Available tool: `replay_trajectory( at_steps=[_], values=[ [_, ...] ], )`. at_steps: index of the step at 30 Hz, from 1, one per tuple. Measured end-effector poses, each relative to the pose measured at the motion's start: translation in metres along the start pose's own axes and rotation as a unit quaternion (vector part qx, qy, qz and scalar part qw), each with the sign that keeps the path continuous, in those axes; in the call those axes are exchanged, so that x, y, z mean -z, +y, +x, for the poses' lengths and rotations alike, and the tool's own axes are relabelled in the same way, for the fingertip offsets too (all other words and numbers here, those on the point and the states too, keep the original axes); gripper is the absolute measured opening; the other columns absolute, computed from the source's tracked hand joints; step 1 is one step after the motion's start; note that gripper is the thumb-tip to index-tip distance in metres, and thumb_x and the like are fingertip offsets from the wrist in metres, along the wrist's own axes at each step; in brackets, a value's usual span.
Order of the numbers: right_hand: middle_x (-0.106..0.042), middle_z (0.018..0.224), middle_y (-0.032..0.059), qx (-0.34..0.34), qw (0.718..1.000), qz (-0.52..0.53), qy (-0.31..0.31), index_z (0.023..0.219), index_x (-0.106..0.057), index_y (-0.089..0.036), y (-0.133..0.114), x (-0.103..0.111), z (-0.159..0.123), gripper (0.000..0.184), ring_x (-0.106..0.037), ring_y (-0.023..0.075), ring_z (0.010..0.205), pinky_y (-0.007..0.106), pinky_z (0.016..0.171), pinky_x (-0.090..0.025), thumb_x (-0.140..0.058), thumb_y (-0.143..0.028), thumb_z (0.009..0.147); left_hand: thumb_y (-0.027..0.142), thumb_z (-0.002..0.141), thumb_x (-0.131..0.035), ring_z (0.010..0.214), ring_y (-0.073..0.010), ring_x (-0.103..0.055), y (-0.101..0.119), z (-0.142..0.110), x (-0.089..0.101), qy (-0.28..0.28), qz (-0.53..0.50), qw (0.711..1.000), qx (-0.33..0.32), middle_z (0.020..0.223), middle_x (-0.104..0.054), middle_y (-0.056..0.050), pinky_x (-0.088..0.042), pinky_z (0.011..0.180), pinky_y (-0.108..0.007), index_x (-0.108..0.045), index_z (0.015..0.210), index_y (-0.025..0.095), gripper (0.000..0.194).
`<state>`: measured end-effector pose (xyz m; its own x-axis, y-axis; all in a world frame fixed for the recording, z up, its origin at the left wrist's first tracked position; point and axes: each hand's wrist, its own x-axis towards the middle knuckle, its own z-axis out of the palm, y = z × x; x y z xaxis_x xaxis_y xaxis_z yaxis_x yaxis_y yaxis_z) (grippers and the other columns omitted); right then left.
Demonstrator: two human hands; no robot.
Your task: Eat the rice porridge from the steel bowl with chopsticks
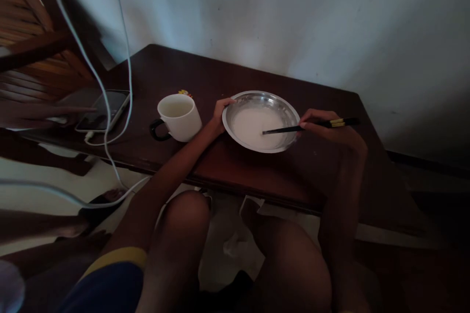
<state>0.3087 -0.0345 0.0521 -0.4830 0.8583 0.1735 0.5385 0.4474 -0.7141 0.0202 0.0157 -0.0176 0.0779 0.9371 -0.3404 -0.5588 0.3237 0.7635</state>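
Bare bent knees (188, 215) lie below the right grip (332, 134), which pinches slim black gold-banded chopsticks (282, 130), tips at whitish liquid (247, 124), while the left grip (219, 115) holds the round silver metal bowl (266, 100) between both, seemingly mid-stir, the next stroke calling for a steady rim.

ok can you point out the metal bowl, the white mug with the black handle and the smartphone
Metal bowl (262, 100), head view, on its far inner wall.
White mug (184, 124), head view, on its outer side.
Smartphone (101, 114), head view, on its screen.

phone (98, 116), white cables (22, 183), wooden chair (31, 77)
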Motion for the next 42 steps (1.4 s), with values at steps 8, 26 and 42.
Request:
replay_trajectory(
  at_steps=[8,26,42],
  values=[
    [-0.072,0.082,0.0028,-0.032,0.998,-0.033,0.041,0.083,-0.062,-0.022,0.002,-0.021,0.015,0.018,-0.060,0.0164,0.072,0.031,0.066,-0.043,-0.061,-0.040,0.085,0.018,0.085,-0.047,0.079,-0.0221,-0.069,-0.002,0.003,0.003,0.014,0.006,1.000,-0.004,0.058,-0.065,-0.003,-0.055,0.075,-0.030,-0.067,0.078,0.017,0.021],
    [-0.067,0.067,0.0023,-0.059,0.993,-0.022,0.100,0.069,-0.059,-0.022,0.006,0.009,-0.001,0.023,-0.061,0.0189,0.071,0.033,0.069,-0.045,-0.065,-0.041,0.082,0.020,0.079,-0.051,0.083,-0.0264,-0.070,-0.004,0.004,0.005,-0.007,-0.011,1.000,-0.003,0.059,-0.066,-0.004,-0.057,0.077,-0.033,-0.068,0.087,0.017,0.019],
    [-0.068,0.076,0.0031,-0.029,0.998,-0.021,0.054,0.075,-0.064,-0.023,0.004,0.001,0.002,0.029,-0.062,0.0188,0.076,0.034,0.070,-0.048,-0.062,-0.050,0.086,0.020,0.077,-0.052,0.082,-0.0259,-0.071,-0.003,0.002,0.004,-0.022,-0.008,1.000,-0.008,0.062,-0.068,-0.005,-0.057,0.078,-0.033,-0.066,0.081,0.018,0.015]
  ],
)
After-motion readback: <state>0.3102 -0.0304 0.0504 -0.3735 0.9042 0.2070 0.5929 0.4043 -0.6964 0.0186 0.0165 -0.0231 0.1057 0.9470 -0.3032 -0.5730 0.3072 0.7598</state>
